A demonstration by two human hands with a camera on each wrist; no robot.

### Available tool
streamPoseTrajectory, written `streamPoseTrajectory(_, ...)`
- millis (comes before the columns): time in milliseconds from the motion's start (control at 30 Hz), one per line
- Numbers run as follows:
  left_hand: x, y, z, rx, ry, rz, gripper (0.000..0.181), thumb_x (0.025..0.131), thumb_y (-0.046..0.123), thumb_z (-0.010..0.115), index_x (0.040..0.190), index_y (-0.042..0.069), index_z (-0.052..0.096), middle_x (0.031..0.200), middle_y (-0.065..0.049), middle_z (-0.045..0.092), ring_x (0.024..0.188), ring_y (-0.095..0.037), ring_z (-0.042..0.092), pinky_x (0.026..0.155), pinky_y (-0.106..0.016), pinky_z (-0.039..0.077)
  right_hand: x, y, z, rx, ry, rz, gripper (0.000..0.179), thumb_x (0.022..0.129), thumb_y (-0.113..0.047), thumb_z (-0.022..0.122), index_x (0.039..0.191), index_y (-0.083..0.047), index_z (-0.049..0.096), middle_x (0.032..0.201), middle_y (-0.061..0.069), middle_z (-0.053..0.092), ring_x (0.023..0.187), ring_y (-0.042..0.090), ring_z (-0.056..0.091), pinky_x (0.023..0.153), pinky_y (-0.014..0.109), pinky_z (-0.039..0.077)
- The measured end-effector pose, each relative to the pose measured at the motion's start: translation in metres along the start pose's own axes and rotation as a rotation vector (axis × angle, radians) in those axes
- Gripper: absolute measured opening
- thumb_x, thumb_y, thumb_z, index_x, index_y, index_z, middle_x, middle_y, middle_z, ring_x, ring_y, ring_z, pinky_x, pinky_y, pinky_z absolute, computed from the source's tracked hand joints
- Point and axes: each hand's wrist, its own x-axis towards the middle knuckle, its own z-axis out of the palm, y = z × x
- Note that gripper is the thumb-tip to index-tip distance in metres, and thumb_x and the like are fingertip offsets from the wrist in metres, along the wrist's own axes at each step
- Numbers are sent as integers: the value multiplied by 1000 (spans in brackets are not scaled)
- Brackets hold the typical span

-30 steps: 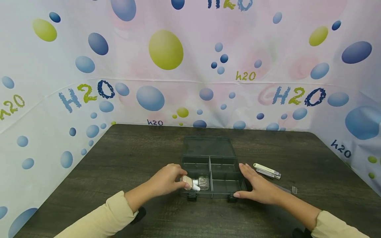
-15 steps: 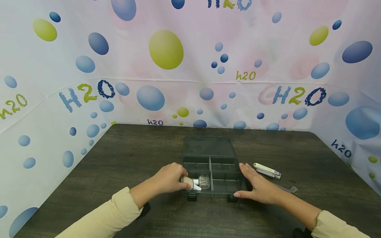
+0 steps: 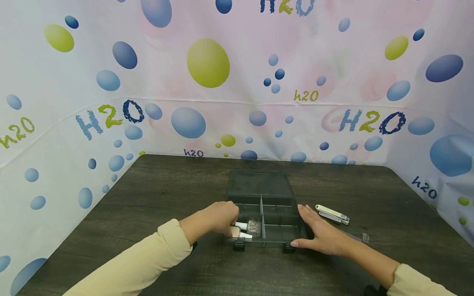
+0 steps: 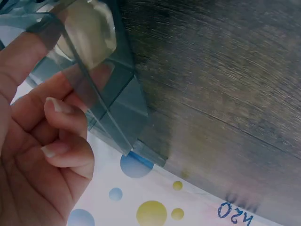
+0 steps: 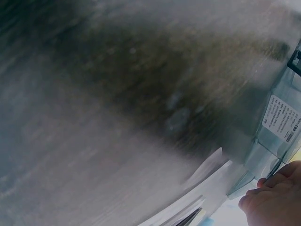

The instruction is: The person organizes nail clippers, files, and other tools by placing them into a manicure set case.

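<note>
A dark, see-through divided box (image 3: 283,232) stands with its lid (image 3: 261,183) folded back. In its front left compartment a clear, glittery nail polish bottle (image 3: 253,228) lies with its white cap pointing left. Beside it lies a second nail polish bottle (image 3: 235,232), beige with a white cap pointing right. My left hand (image 3: 220,216) reaches over the left wall and pinches the beige bottle; through the wall, the left wrist view shows that bottle (image 4: 91,33) between thumb and finger. My right hand (image 3: 320,234) rests along the box's right side, fingers straight, thumb at the front right latch (image 3: 289,246).
Right of the box lies a slim cream-and-grey tool (image 3: 332,214). A clear plastic piece (image 3: 364,237) is on the dark wood table (image 3: 177,181) just beyond my right wrist. A patterned sheet (image 3: 237,82) hangs round the back and sides.
The beige bottle has gone lower into the front left compartment and turned flatter. My left hand has shifted right and further over the box wall. The right hand stays in place.
</note>
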Motion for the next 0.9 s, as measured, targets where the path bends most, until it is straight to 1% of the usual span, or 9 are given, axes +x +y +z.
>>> streamPoseTrajectory(100, 3, 2, 1, 63, -6, -12, 57, 76, 9, 74, 47, 18, 25, 47, 8, 14, 45, -6, 12, 45, -21, 14, 0, 0, 1, -3, 1, 1, 104, 79, -54, 66, 146, 7, 15, 151, 30, 12, 137, 51, 9, 104, 68, 17)
streamPoseTrajectory(200, 3, 0, 3, 73, 0, -8, 60, 77, 12, 74, 47, 18, 23, 47, 8, 12, 44, -6, 11, 44, -20, 13, 0, -1, 1, -10, 4, 3, 104, 79, -55, 65, 146, 7, 15, 150, 30, 12, 137, 51, 9, 105, 67, 17)
streamPoseTrajectory(367, -2, -6, 5, -30, 30, 22, 60, 78, 18, 75, 48, 17, 23, 50, 7, 10, 45, -6, 9, 45, -21, 11, 0, -1, 1, -12, 8, 6, 104, 78, -55, 65, 146, 6, 16, 151, 30, 13, 137, 51, 10, 105, 67, 18)
streamPoseTrajectory(433, -5, -10, 5, -81, 82, 25, 47, 78, 21, 76, 48, 13, 41, 48, 9, 26, 44, -5, 23, 43, -19, 20, 0, -1, 1, -13, 10, 6, 104, 78, -56, 65, 146, 6, 16, 151, 30, 13, 138, 50, 10, 105, 67, 19)
streamPoseTrajectory(500, -9, -13, 5, -105, 152, 24, 27, 79, 26, 74, 63, 6, 64, 58, 5, 53, 53, -8, 47, 48, -20, 39, 0, -1, 1, -14, 11, 5, 104, 78, -56, 65, 146, 6, 17, 151, 30, 13, 138, 50, 10, 105, 67, 19)
streamPoseTrajectory(567, -13, -16, 7, -121, 231, 25, 30, 81, 31, 71, 91, 2, 72, 86, -4, 67, 78, -16, 63, 65, -28, 53, 0, -1, 1, -16, 13, 4, 104, 78, -56, 65, 146, 7, 17, 151, 30, 14, 138, 50, 10, 105, 67, 19)
streamPoseTrajectory(633, -18, -19, 10, -114, 307, 30, 42, 83, 35, 68, 109, 1, 68, 109, -11, 66, 101, -24, 62, 81, -36, 54, 0, -1, 1, -18, 15, 2, 104, 78, -56, 65, 146, 7, 17, 151, 30, 14, 138, 50, 10, 105, 67, 19)
streamPoseTrajectory(733, -24, -23, 17, -137, 382, 27, 56, 84, 41, 66, 121, -1, 60, 122, -16, 59, 113, -29, 57, 89, -42, 51, 0, -1, 1, -16, 17, 1, 103, 78, -55, 65, 146, 7, 17, 150, 30, 14, 137, 50, 10, 104, 67, 19)
streamPoseTrajectory(900, -31, -26, 29, -243, 390, -25, 79, 81, 51, 66, 136, -2, 45, 143, -18, 42, 131, -34, 42, 100, -49, 42, -1, -1, 1, -17, 16, -2, 103, 79, -55, 66, 145, 7, 18, 150, 31, 14, 137, 51, 10, 104, 68, 19)
